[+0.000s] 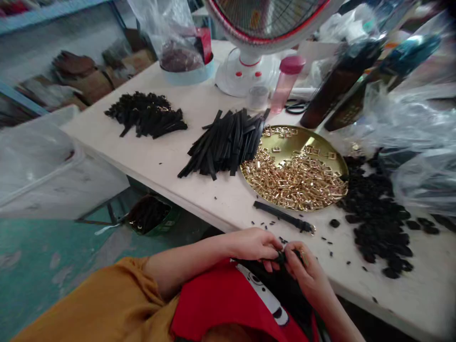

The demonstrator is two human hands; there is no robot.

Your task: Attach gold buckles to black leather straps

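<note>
At the table's front edge, my left hand is closed, pinching a short black strap. My right hand grips the same strap from the other side, and a bit of gold metal, perhaps a buckle, shows by its fingers. Much of the strap is hidden by my fingers. Just beyond my hands lies another black strap with a gold buckle at its right end. Behind that is a round gold tray with many small gold buckles.
Black strips lie in a heap left of the tray, with another dark pile farther left. Small black pieces spread at right beside plastic bags. A fan, a pink-lidded bottle and scissors stand or lie behind.
</note>
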